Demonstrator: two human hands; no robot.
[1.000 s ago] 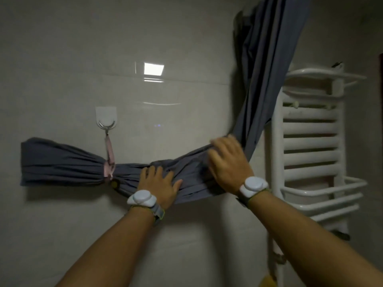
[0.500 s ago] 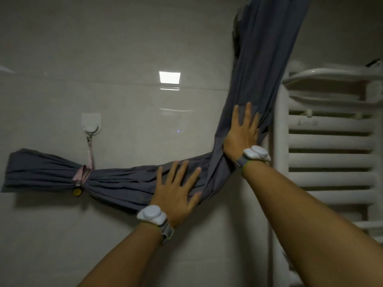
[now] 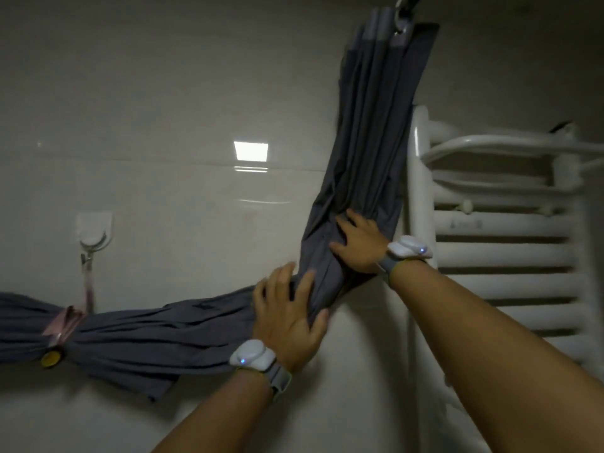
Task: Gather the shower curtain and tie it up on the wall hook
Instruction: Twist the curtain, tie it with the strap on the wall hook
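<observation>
The grey shower curtain point(image 3: 369, 142) hangs gathered from a ring at the top, bends at mid-height and runs left along the tiled wall. A pink tie point(image 3: 67, 323) with a yellow button point(image 3: 50, 359) binds it and hangs by a strap from the white wall hook point(image 3: 93, 231). My left hand point(image 3: 287, 317) lies flat with spread fingers on the curtain's bend. My right hand point(image 3: 358, 243) presses flat on the folds just above it, fingers pointing left.
A white ladder towel radiator point(image 3: 503, 243) stands on the wall right beside the curtain, its left post touching the fabric's edge. Glossy beige tiles point(image 3: 163, 109) fill the wall to the left, with a ceiling light reflected in them.
My left hand has slid right along the curtain to the bend. My right hand has turned so its fingers point left. The view has tilted up, showing the curtain ring.
</observation>
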